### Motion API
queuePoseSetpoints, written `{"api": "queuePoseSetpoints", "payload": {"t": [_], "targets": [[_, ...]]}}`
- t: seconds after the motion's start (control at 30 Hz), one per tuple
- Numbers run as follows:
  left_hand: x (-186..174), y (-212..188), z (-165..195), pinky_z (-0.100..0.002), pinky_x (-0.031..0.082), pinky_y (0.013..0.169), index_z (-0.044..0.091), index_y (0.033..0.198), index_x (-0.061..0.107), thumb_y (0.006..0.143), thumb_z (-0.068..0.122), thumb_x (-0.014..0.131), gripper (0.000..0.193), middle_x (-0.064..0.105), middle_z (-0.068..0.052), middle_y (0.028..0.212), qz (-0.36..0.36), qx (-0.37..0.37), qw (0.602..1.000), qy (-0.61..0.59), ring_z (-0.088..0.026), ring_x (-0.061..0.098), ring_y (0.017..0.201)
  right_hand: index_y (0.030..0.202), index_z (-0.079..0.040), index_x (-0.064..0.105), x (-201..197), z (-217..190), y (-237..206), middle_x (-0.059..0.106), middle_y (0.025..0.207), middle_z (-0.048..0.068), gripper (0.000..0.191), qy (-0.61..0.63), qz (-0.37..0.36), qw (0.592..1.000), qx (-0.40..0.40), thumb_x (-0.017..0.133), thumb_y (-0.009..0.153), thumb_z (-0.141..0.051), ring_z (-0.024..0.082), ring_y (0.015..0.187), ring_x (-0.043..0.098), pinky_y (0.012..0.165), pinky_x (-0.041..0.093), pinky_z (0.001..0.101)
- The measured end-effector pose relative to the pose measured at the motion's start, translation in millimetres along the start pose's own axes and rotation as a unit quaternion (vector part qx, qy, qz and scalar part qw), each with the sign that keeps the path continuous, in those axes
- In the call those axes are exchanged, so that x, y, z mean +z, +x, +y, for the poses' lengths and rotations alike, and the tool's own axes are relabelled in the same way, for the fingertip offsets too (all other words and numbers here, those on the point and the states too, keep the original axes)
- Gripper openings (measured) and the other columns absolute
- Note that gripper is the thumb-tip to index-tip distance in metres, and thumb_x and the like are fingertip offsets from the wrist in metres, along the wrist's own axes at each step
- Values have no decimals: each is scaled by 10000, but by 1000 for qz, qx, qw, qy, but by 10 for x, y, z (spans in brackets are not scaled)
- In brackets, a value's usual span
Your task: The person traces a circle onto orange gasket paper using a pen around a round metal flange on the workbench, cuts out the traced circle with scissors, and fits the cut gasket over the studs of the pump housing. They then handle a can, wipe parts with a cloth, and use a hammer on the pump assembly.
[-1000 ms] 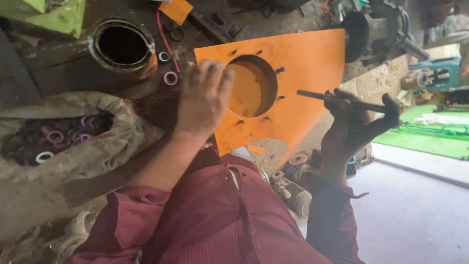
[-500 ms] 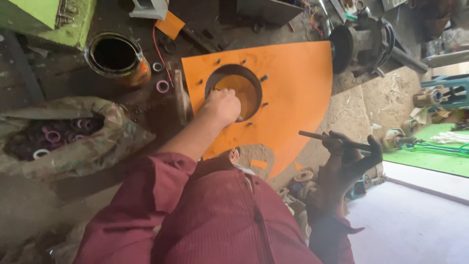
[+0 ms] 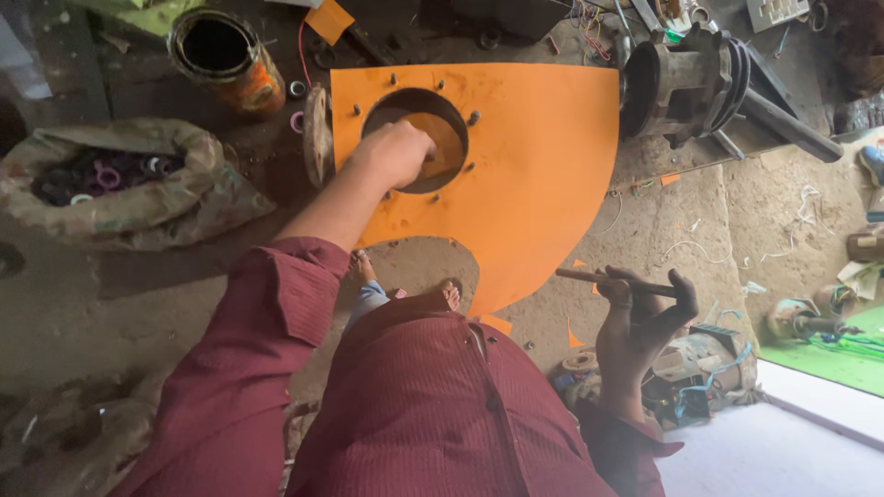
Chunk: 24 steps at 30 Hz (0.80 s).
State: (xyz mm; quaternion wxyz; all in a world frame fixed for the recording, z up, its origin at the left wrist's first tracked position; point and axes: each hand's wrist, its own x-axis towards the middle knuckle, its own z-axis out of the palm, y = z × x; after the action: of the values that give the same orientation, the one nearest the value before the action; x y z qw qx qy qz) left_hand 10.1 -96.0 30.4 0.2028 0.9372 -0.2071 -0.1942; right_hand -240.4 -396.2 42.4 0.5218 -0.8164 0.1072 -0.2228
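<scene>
My left hand (image 3: 398, 152) is closed into a loose fist at the rim of the round hole in the orange plate (image 3: 534, 175), which lies on the floor ahead. My right hand (image 3: 637, 317), well apart, grips a thin dark rod (image 3: 612, 280).

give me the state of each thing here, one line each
orange plate: flat on floor, bolts standing around its round hole
left hand: fist at the hole's edge
right hand: raised, gripping a thin rod
can: upright, open, looks empty
sack: open, rings inside
</scene>
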Motion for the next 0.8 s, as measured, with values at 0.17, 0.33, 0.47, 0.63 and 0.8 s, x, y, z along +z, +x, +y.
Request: {"api": "queuePoseSetpoints", "payload": {"t": [0.17, 0.33, 0.47, 0.63, 0.8], "targets": [[-314, -420, 106, -521, 567, 778, 67, 1098, 682, 991, 91, 604, 135, 730, -190, 940, 194, -29, 980, 36, -392, 712, 936, 1463, -111, 211, -225, 169, 10, 715, 1171, 250, 511, -11, -33, 999, -14, 596, 1128, -87, 304, 1048, 741, 973, 607, 414], [-609, -1998, -133, -522, 517, 935, 40, 1259, 630, 939, -86, 608, 345, 676, -180, 1203, 460, -74, 883, 53, -418, 629, 1114, 1489, -106, 210, -393, 290, 84, 696, 1162, 263, 514, 3, -46, 999, -19, 589, 1145, -59, 306, 1080, 730, 994, 617, 410], [-393, -3072, -335, -571, 491, 837, 141, 1311, 683, 1088, 207, 562, 262, 657, -222, 1157, 271, -402, 869, 98, -452, 617, 1057, 1459, -98, 209, -401, 341, 191, 690, 1159, 270, 487, 30, -66, 997, -41, 583, 1151, -47, 296, 1043, 726, 953, 616, 387], [308, -3550, -450, -593, 506, 882, 163, 1418, 619, 975, 403, 647, 505, 618, -238, 1288, 154, -538, 823, 101, -463, 603, 1141, 1452, -98, 218, -303, 319, 312, 689, 1177, 276, 474, 35, -124, 990, -62, 571, 1143, -32, 298, 1043, 727, 941, 604, 386], [756, -2967, 100, -516, 516, 892, 158, 1301, 670, 922, 236, 685, 387, 671, -179, 1218, 231, -338, 905, -117, -369, 643, 1108, 1456, -121, 228, -3, 227, 490, 686, 1210, 275, 503, 100, -189, 974, -70, 571, 1113, 11, 321, 1086, 720, 952, 608, 412]]}}
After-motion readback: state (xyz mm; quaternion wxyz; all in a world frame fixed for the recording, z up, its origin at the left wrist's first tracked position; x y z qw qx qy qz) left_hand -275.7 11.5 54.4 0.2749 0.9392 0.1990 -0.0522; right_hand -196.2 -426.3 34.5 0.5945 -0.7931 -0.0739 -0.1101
